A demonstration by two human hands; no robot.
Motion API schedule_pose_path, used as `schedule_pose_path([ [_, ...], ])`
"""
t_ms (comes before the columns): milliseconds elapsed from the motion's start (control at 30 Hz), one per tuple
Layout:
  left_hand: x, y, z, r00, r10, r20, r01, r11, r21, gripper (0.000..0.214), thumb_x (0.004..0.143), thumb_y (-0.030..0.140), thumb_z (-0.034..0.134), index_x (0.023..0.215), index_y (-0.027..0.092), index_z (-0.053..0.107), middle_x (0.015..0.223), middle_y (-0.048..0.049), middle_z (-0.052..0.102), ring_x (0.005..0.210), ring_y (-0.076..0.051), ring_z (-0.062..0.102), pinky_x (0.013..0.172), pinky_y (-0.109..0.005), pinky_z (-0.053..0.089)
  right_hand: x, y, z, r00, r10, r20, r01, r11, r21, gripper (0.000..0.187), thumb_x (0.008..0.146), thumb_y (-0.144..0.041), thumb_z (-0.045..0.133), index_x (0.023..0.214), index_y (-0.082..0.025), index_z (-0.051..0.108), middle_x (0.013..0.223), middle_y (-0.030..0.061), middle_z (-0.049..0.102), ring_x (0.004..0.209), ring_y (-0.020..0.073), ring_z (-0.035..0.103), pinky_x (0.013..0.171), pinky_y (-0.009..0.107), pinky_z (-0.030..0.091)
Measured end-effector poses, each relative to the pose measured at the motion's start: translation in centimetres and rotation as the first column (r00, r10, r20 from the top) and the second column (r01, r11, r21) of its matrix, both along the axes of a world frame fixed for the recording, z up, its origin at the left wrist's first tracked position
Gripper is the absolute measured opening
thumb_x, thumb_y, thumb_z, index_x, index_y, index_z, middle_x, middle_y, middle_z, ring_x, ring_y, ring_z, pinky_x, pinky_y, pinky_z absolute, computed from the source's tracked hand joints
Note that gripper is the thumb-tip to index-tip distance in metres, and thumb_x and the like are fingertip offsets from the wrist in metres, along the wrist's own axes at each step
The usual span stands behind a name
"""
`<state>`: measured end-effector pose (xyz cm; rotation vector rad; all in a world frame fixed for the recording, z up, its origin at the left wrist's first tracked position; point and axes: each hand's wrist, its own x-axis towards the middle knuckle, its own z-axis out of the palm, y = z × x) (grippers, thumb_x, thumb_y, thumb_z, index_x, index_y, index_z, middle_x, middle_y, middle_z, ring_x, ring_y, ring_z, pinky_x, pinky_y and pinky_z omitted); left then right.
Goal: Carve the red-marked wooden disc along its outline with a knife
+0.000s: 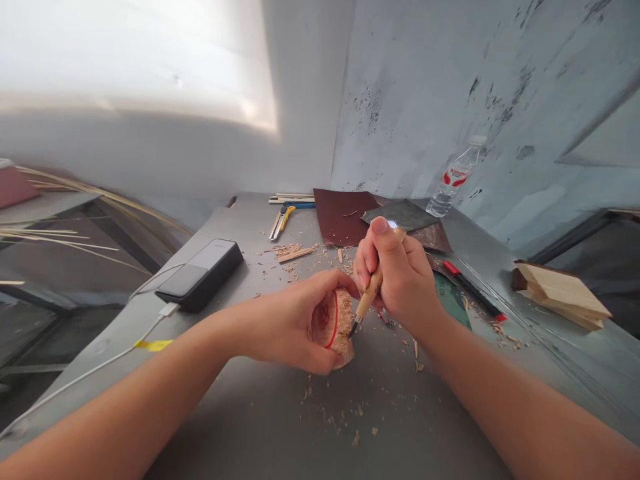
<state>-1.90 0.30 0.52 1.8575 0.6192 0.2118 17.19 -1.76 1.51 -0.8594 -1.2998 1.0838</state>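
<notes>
My left hand (295, 327) is wrapped round a small piece of carved wood (343, 323), which bears red drawn lines and has a rough, chipped face turned to the right. In my right fist (400, 273) is a carving chisel (370, 295) with a pale wooden handle. Its dark metal tip touches the rough side of the wood, or lies just against it. My left fingers partly cover the carved piece. Wood chips (333, 420) are scattered on the grey table (240, 427) beneath both hands.
A black power bank (200, 275) with a white cable stands left. Farther back are a utility knife (283, 222), wood slivers (295, 253) and brown sandpaper (340, 217). A water bottle (456, 177), a red-and-black marker (474, 290), thin metal rods (520, 313) and a wood block (563, 293) lie right.
</notes>
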Motion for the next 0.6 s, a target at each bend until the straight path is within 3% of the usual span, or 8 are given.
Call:
schedule_pose_path([
  [100, -0.1, 0.3, 0.0, 0.998, 0.032, -0.053, -0.03, 0.999, 0.04, 0.067, 0.075, 0.032, 0.082, 0.133, 0.03, 0.049, 0.1, 0.0, 0.067, 0.089, -0.021, 0.064, 0.076, -0.033, 0.053, 0.2, 0.0, 0.0, 0.999, -0.007, 0.035, 0.007, 1.0, 0.021, 0.062, 0.092, -0.07, 0.065, 0.06, -0.02, 0.049, 0.051, -0.0023, 0.052, 0.035, 0.0065, 0.038, 0.031, 0.021, 0.026],
  [300, -0.8, 1.1, 0.5, 0.997, 0.026, -0.078, -0.011, 0.983, 0.184, 0.058, 0.071, 0.045, 0.089, 0.12, 0.028, 0.063, 0.11, -0.0024, 0.068, 0.098, -0.023, 0.064, 0.078, -0.031, 0.052, 0.4, -0.3, -0.8, 0.977, -0.001, 0.211, -0.037, 0.984, 0.175, 0.059, 0.102, -0.062, 0.057, 0.061, -0.02, 0.051, 0.053, -0.0026, 0.05, 0.045, 0.0076, 0.042, 0.042, 0.023, 0.033],
  [433, -0.7, 1.2, 0.5, 0.99, -0.003, -0.141, 0.029, 0.983, 0.182, 0.049, 0.076, 0.038, 0.083, 0.119, 0.028, 0.063, 0.107, -0.0015, 0.069, 0.091, -0.022, 0.064, 0.071, -0.029, 0.05, 0.3, -0.8, -1.3, 0.953, -0.01, 0.301, -0.09, 0.943, 0.319, 0.055, 0.107, -0.052, 0.051, 0.063, -0.02, 0.048, 0.058, -0.002, 0.051, 0.05, 0.008, 0.045, 0.046, 0.025, 0.035],
  [600, -0.8, 1.5, -0.7, 0.979, -0.031, -0.204, 0.078, 0.971, 0.225, 0.038, 0.074, 0.041, 0.081, 0.104, 0.025, 0.065, 0.1, -0.0019, 0.066, 0.084, -0.02, 0.061, 0.065, -0.028, 0.046, 0.2, -1.1, -1.7, 0.937, 0.004, 0.349, -0.168, 0.882, 0.44, 0.048, 0.11, -0.041, 0.05, 0.066, -0.02, 0.048, 0.061, -0.0018, 0.051, 0.054, 0.0094, 0.047, 0.049, 0.026, 0.036],
])
